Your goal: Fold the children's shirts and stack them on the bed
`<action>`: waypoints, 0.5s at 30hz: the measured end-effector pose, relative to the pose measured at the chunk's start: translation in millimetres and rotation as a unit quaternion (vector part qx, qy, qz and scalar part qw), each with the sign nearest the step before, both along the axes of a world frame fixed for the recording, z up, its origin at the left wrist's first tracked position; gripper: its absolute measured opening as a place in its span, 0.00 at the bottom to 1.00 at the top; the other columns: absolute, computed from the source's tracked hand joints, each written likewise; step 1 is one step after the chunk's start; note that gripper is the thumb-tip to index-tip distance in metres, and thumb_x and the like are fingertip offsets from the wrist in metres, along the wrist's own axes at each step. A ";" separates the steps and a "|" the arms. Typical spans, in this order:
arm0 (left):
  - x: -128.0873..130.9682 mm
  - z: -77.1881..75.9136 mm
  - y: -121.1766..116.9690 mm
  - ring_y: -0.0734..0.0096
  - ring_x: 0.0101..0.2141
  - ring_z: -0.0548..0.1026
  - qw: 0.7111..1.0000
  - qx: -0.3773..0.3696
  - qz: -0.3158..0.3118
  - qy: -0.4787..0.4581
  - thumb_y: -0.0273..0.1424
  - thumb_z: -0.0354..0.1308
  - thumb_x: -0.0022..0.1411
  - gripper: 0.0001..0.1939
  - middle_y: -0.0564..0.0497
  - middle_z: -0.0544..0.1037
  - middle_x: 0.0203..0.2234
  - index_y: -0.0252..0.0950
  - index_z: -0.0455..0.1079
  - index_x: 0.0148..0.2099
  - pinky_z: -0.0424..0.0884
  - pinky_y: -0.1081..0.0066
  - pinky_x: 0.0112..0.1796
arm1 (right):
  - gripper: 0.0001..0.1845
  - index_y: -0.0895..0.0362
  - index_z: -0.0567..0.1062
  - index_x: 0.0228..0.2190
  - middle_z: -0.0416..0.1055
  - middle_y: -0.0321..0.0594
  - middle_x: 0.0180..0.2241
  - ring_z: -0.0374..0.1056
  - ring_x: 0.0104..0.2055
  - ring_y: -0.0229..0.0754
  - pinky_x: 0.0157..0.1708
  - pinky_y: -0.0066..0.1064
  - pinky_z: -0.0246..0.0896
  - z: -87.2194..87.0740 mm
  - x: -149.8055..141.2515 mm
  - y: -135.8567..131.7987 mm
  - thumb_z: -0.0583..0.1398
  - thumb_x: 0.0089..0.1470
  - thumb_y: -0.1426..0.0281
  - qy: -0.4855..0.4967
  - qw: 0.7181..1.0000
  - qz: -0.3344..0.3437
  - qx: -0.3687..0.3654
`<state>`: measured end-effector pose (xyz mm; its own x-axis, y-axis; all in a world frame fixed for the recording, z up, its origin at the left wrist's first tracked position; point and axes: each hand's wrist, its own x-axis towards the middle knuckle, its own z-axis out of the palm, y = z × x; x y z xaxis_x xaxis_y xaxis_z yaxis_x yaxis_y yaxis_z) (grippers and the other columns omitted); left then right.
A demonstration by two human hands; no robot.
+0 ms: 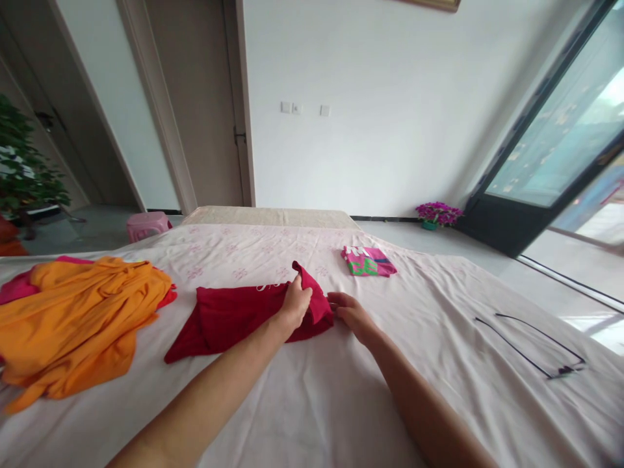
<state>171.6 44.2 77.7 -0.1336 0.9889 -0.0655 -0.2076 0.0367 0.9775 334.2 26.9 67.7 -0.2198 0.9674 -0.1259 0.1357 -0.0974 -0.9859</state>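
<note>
A dark red garment [234, 318] lies partly folded on the pale pink bed sheet [312, 403]. My left hand [295, 303] is closed on its right end and lifts a fold of the cloth. My right hand [348, 312] lies beside that same end, fingers stretched out flat, fingertips touching the red edge and holding nothing. Further back on the sheet sits a small folded pink garment [368, 261] with green and white print.
A heap of orange cloth [73, 318] over pink cloth lies at the left. A black cable [531, 344] lies on the sheet at the right. Beyond the bed are a pink stool [146, 225], a potted plant, a flower pot [437, 214], a door and a glass sliding door.
</note>
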 end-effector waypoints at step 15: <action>-121.1 17.5 -28.3 0.66 0.35 0.79 1.000 -0.003 -0.008 0.016 0.27 0.62 0.49 0.22 0.49 0.81 0.36 0.36 0.70 0.49 0.75 0.70 0.38 | 0.22 0.53 0.71 0.54 0.70 0.46 0.54 0.67 0.55 0.47 0.55 0.44 0.63 -22.1 -28.3 11.6 0.57 0.57 0.68 -0.201 0.944 0.043 0.260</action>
<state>50.5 15.9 95.2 -0.1191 0.9906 -0.0677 -0.1756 0.0460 0.9834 305.8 38.6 45.7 -0.3360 0.9019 0.2713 0.4935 0.4140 -0.7649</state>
